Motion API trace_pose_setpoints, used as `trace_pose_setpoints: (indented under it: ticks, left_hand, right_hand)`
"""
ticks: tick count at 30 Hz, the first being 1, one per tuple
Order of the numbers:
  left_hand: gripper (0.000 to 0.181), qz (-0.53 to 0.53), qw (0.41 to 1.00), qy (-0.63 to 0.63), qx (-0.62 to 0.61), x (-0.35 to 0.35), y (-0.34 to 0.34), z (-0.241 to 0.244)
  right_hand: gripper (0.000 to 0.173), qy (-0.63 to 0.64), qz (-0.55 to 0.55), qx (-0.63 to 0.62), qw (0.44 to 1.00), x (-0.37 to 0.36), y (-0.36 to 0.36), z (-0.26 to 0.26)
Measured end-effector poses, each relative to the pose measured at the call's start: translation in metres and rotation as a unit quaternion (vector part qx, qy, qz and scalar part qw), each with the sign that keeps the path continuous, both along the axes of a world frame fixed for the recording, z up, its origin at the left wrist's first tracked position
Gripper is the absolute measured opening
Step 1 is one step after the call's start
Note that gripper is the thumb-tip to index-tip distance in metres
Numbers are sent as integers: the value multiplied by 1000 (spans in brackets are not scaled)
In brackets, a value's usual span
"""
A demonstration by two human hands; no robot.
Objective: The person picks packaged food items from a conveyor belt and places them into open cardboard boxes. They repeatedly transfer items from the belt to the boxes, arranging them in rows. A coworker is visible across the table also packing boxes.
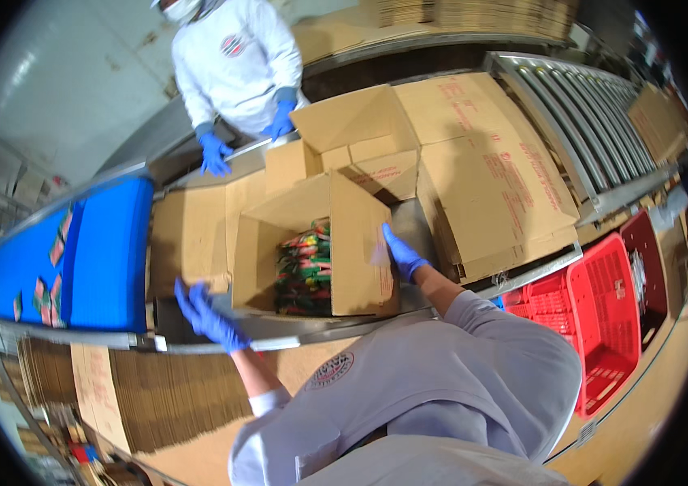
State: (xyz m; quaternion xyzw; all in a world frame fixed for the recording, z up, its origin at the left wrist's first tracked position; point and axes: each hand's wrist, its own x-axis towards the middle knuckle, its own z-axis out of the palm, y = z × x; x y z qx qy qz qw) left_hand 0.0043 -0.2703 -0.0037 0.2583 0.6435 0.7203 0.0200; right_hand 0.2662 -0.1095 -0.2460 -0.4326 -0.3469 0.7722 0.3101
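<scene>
An upright cardboard box (360,261) stands before me with its top flaps raised. Inside it lie several small green and red packets (304,273), packed in a row and partly hidden by the right flap. Gloved in blue, my right hand (404,252) is extended flat at the right side of this box and seems to touch it. My left hand (204,313), also in a blue glove, is off the box's left side with its fingers apart and nothing in it. Behind the packed box is a second open cardboard box (356,118), tilted.
A blue conveyor belt (107,255) on the left carries loose packets (47,301). Flattened cartons (489,176) lie to the right, before a roller conveyor (580,121). A co-worker's gloved hands (215,153) are across the table. Red crates (605,316) and stacked cardboard (180,389) stand nearby.
</scene>
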Motion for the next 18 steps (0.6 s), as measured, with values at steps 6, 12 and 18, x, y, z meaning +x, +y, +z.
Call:
trace_pose_setpoints:
  ticks: [6,12,18]
  left_hand:
    - [65,-132,965,-215,66,-55,-20,-206]
    - [57,-219,932,-251,143,5,18,-143]
    - [64,-179,980,40,80,128,79,-66]
  right_hand:
    - [81,-249,20,60,966,-14,-12,80]
    - [73,-248,-17,161,955,50,8,146]
    - [69,-170,-194,279,925,193,20,221]
